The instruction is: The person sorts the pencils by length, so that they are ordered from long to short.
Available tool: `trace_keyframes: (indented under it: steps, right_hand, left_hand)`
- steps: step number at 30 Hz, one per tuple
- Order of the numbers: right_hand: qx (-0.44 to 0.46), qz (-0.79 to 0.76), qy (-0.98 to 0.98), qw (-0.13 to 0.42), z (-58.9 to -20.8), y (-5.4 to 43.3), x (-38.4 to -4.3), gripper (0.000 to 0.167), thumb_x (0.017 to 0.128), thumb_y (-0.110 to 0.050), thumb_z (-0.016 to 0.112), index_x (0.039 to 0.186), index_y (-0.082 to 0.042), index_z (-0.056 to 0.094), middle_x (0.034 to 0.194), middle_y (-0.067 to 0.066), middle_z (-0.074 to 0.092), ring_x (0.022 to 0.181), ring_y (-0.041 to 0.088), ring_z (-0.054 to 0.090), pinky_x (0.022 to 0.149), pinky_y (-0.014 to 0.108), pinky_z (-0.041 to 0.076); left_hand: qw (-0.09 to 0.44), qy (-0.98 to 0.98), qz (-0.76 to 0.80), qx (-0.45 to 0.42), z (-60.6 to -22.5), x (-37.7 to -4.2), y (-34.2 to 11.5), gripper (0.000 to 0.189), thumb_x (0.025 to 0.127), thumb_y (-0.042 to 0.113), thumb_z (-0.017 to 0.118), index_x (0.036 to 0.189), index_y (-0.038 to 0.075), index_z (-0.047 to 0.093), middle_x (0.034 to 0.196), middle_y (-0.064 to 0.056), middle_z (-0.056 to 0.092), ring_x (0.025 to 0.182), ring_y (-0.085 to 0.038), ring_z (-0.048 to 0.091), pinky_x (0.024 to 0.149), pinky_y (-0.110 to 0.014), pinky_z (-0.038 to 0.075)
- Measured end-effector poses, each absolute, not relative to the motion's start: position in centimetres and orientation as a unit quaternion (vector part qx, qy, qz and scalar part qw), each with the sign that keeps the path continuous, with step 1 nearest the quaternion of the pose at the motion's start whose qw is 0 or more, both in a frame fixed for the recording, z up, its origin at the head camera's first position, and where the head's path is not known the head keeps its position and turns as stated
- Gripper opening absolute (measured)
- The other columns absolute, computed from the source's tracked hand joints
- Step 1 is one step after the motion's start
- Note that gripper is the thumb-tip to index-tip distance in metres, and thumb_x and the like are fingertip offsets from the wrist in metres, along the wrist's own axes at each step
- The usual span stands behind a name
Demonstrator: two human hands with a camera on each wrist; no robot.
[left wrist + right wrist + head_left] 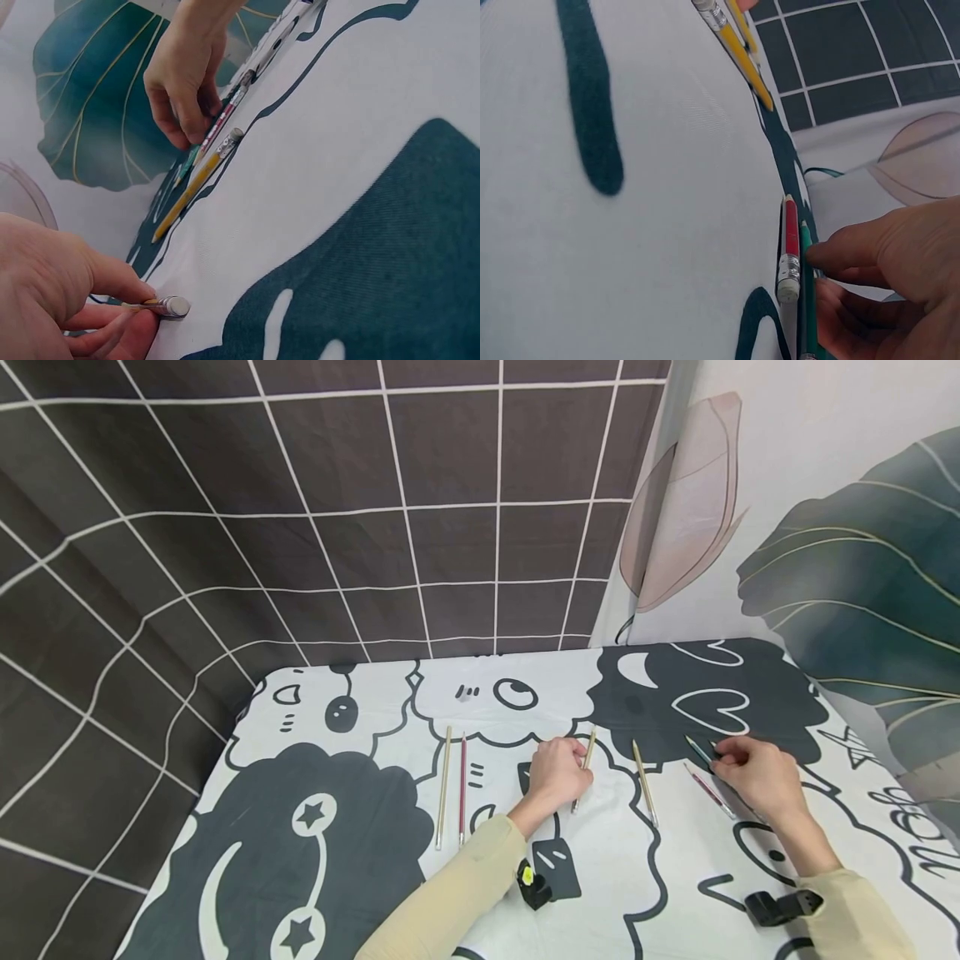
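Observation:
My left hand [557, 772] pinches a yellow pencil [590, 748] at the middle of the cloth. Its white eraser end pokes out past the fingers in the left wrist view. Farther right, my right hand [761, 777] has thumb and fingers on a green pencil [808, 300], whose tip points away from me. Beside it lies a red pencil [790, 247] with a white eraser. Between the two hands is another yellow pencil [644, 783], lying at a slant. The fingers cover part of each held pencil.
A yellow pencil [443, 789] and a dark red pencil [462, 789] lie side by side left of my left hand. A black-and-white patterned cloth [600, 877] covers the table. Behind it hangs a dark grid curtain [450, 552], with a leaf-print curtain [847, 585] at the right.

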State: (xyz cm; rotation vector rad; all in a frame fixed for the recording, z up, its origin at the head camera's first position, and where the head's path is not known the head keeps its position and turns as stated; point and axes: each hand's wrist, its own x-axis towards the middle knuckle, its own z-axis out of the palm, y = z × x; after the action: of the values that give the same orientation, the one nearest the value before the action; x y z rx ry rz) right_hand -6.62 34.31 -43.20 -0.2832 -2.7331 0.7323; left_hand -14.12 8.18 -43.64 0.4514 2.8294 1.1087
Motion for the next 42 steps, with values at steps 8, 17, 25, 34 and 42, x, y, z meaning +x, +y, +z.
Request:
trace_keyframes:
  steps: [8, 17, 25, 34, 42]
  right_hand:
    - [-0.086, 0.244, -0.954, 0.153, -43.10, 34.14, -6.82, 0.015, 0.078, 0.002, 0.073, 0.091, 0.008, 0.068, 0.070, 0.008, 0.063, 0.062, 0.022, 0.054, 0.054, 0.035, 0.037]
    - [-0.104, 0.250, -0.955, 0.120, -42.97, 33.89, -7.04, 0.015, 0.079, 0.004, 0.072, 0.093, 0.010, 0.069, 0.075, 0.016, 0.066, 0.066, 0.030, 0.059, 0.052, 0.033, 0.040]
    - [-0.103, 0.244, -0.958, 0.110, -42.90, 33.74, -6.99, 0.013, 0.080, 0.005, 0.071, 0.091, 0.010, 0.070, 0.076, 0.019, 0.066, 0.066, 0.031, 0.061, 0.052, 0.034, 0.042]
    - [-0.101, 0.242, -0.959, 0.104, -43.05, 33.67, -7.04, 0.011, 0.081, 0.007, 0.067, 0.090, 0.011, 0.069, 0.073, 0.016, 0.065, 0.061, 0.025, 0.055, 0.050, 0.035, 0.040]
    - [-0.100, 0.249, -0.957, 0.109, -42.93, 33.74, -6.87, 0.013, 0.080, 0.007, 0.065, 0.091, 0.012, 0.066, 0.071, 0.014, 0.063, 0.060, 0.024, 0.054, 0.048, 0.034, 0.040]
  left_hand:
    - [0.025, 0.928, 0.335, 0.162, -43.51, -14.22, 8.24, 0.020, 0.070, 0.007, 0.078, 0.089, 0.011, 0.074, 0.067, 0.010, 0.062, 0.070, -0.015, 0.062, 0.064, -0.026, 0.048]
    - [0.032, 0.938, 0.312, 0.149, -43.47, -14.38, 8.37, 0.021, 0.066, 0.010, 0.079, 0.085, 0.013, 0.071, 0.073, 0.005, 0.062, 0.075, -0.020, 0.064, 0.065, -0.030, 0.048]
    - [0.065, 0.942, 0.301, 0.132, -43.12, -14.64, 8.46, 0.019, 0.065, 0.010, 0.079, 0.078, 0.014, 0.066, 0.071, 0.005, 0.058, 0.073, -0.017, 0.061, 0.066, -0.029, 0.048]
    - [0.088, 0.938, 0.306, 0.137, -42.81, -14.76, 8.36, 0.034, 0.066, 0.009, 0.076, 0.049, 0.016, 0.048, 0.045, 0.006, 0.043, 0.053, -0.015, 0.046, 0.049, -0.027, 0.038]
    - [0.100, 0.897, 0.413, 0.124, -43.21, -14.60, 7.57, 0.022, 0.067, 0.005, 0.079, 0.073, 0.012, 0.059, 0.064, 0.004, 0.055, 0.059, -0.013, 0.053, 0.053, -0.024, 0.042]
